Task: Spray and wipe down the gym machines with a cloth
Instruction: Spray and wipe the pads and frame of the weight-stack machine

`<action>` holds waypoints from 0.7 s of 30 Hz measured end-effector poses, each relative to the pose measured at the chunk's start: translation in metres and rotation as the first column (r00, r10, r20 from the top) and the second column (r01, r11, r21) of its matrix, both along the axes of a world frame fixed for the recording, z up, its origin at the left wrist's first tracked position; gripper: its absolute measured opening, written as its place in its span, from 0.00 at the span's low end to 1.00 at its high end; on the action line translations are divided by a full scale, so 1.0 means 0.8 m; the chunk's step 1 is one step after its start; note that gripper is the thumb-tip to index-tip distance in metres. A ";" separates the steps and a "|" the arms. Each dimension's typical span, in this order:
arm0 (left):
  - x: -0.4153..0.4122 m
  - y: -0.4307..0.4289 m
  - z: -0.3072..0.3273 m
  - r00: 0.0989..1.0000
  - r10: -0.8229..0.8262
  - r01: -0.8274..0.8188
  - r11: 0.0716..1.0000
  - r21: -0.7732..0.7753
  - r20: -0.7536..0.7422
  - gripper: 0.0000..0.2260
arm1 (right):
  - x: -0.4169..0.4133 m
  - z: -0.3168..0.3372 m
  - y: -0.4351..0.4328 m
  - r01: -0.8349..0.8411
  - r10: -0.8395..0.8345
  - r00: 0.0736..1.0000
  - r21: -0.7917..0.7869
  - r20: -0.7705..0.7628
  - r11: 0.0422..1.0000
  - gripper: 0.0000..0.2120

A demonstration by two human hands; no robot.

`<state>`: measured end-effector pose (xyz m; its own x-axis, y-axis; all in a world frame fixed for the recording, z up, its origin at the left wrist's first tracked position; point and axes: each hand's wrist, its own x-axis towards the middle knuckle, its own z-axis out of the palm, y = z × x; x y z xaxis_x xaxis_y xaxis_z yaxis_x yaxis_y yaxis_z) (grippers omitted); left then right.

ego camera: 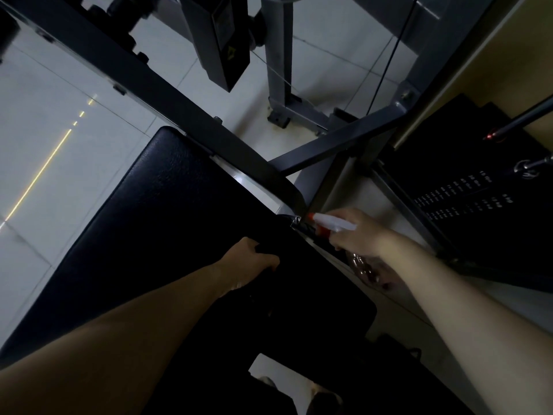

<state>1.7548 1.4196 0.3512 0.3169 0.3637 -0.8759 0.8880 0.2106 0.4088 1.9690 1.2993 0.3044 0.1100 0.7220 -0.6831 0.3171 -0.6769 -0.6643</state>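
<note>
A black padded seat (167,211) of a gym machine fills the middle of the view. My left hand (248,262) lies on the pad with its fingers curled round a dark cloth (287,265) that is hard to make out against the black pad. My right hand (357,233) grips a spray bottle (333,223) with a white head and a red nozzle. The nozzle points left at the metal joint (296,220) where the seat meets the frame. The clear bottle body (363,266) hangs below my hand.
A dark steel beam (143,76) runs diagonally above the seat and a second bar (335,142) branches right. A black weight stack (478,193) with number labels stands at the right. Grey frame legs (281,85) stand on white floor tiles (45,130).
</note>
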 end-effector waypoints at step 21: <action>-0.008 -0.004 -0.010 0.999 0.001 -0.004 0.998 0.068 0.042 0.06 | -0.055 0.022 -0.111 0.060 -0.053 0.971 -0.023 0.231 0.998 0.22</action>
